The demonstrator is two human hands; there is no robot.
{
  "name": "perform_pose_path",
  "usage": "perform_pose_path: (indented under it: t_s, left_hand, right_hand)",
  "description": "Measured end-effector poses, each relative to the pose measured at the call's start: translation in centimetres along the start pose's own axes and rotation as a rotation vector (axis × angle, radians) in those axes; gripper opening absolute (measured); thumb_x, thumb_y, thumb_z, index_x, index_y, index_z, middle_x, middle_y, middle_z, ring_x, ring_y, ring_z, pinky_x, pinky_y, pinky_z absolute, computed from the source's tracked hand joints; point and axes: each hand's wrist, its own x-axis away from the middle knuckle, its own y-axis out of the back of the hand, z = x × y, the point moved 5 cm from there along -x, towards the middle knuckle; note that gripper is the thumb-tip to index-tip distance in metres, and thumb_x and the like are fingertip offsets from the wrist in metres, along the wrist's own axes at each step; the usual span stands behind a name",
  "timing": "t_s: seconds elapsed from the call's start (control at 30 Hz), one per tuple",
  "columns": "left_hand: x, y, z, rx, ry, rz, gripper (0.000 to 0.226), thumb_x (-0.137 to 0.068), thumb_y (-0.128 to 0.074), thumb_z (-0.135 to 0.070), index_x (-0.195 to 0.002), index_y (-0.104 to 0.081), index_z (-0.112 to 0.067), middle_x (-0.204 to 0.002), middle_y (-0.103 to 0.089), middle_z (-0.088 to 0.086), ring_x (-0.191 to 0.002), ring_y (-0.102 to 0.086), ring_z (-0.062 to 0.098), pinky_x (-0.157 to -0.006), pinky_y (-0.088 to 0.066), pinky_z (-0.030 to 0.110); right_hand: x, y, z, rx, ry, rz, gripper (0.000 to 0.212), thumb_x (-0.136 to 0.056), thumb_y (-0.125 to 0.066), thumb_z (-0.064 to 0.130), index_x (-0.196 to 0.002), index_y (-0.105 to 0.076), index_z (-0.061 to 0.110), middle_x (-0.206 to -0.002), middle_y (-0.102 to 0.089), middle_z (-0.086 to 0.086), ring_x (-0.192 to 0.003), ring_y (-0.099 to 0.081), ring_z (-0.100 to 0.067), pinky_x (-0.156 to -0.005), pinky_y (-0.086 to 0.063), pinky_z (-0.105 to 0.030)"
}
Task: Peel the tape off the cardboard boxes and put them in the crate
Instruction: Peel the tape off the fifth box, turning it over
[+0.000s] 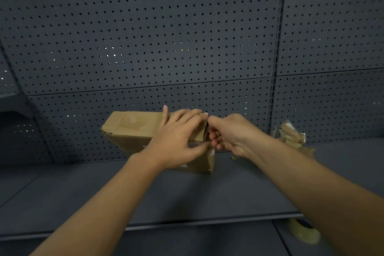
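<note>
Viewing from the head camera, I see one cardboard box (pixel 133 131) standing on the dark grey shelf (pixel 187 195), close to the perforated back panel (pixel 166 37). It rests tilted, with one long brown face turned up toward me and a lower corner touching the shelf.

My left hand (pixel 178 137) lies flat across the right part of the box. Its fingers are spread and nearly straight, pressing on the top face, with the thumb reaching down along the front side. It grips nothing.

My right hand (pixel 228 133) sits just beside the box's right end, touching the left hand's fingertips. Its fingers are curled inward and pinched together at the box edge. A thin strip, apparently tape, shows between them, though I cannot tell this with certainty because the area is small and shadowed.

To the right, near the back panel, a crumpled wad of removed tape (pixel 293 134) lies on the shelf, well apart from the box. At the lower right, below the shelf's front edge, a roll of clear tape (pixel 303 233) is partly hidden behind my right forearm.
</note>
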Motion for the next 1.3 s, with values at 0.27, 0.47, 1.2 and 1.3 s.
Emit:
perform_pose_path:
  t_s: [0.27,0.47,1.2,1.3]
  left_hand:
    - [0.3,-0.4,-0.9,-0.015,0.067,-0.147,0.058,-0.089,-0.048,-0.060,-0.140,-0.055,-0.031,-0.149,-0.053,-0.015,-0.139,-0.043,0.020,-0.120,-0.025,0.061]
    - [-0.6,-0.6,-0.8,0.039,0.100,-0.200,0.048,-0.084,-0.051,-0.058,-0.124,-0.061,-0.033,-0.136,-0.059,-0.019,-0.132,-0.047,0.015,-0.123,-0.023,0.056]
    - [-1.0,0.5,-0.1,0.242,0.149,-0.026,0.063,-0.078,-0.036,-0.059,-0.133,-0.058,-0.038,-0.143,-0.048,-0.028,-0.138,-0.030,0.000,-0.125,-0.014,0.045]
    - [-1.2,0.5,-0.1,0.241,0.150,-0.006,0.059,-0.080,-0.042,-0.057,-0.134,-0.057,-0.039,-0.143,-0.048,-0.029,-0.137,-0.030,0.001,-0.124,-0.016,0.047]
  right_hand:
    - [-0.4,0.6,-1.1,0.088,0.244,0.017,0.025,-0.094,-0.057,0.010,-0.069,-0.056,0.009,-0.059,-0.053,-0.005,-0.044,-0.045,-0.013,-0.041,-0.035,-0.021]
    - [-1.2,1.0,-1.5,0.039,0.278,0.129,0.016,-0.098,-0.049,0.000,-0.085,-0.058,0.003,-0.060,-0.057,-0.005,-0.051,-0.055,-0.020,-0.046,-0.045,-0.027]
    - [-0.9,0.7,-0.9,-0.050,0.049,0.380,0.019,-0.100,-0.060,0.003,-0.084,-0.069,-0.004,-0.070,-0.065,-0.017,-0.053,-0.062,-0.019,-0.043,-0.047,-0.021]
    - [-1.3,0.7,-1.3,-0.079,0.056,0.283,0.013,-0.096,-0.059,0.002,-0.085,-0.065,-0.002,-0.061,-0.062,-0.011,-0.046,-0.052,-0.016,-0.038,-0.036,-0.020]
